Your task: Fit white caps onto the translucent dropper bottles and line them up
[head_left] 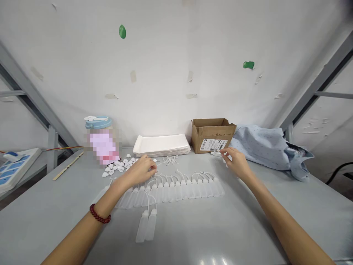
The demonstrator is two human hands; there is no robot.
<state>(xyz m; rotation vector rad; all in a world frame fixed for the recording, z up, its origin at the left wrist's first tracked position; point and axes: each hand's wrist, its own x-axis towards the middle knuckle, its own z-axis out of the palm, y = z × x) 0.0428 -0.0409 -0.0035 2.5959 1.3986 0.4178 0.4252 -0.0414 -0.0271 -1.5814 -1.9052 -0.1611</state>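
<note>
A long row of translucent plastic pouches (179, 190) with thin looped strings lies across the grey table. Two more pouches (146, 226) lie in front of the row. My left hand (145, 169) hovers over the left part of the row with its fingers curled together; what they hold, if anything, is too small to name. My right hand (234, 160) pinches a clear plastic piece (216, 153) in front of the cardboard box. Small white pieces (118, 166) lie in a loose pile left of my left hand, and a little heap of white strings (171, 159) is to its right.
At the back stand a cardboard box (213, 134), a stack of white envelopes (162, 144) and a blue-lidded container (99, 123). Light blue cloth (261, 145) lies at the right, a wooden strip (67, 166) at the left. A wall rises behind the table.
</note>
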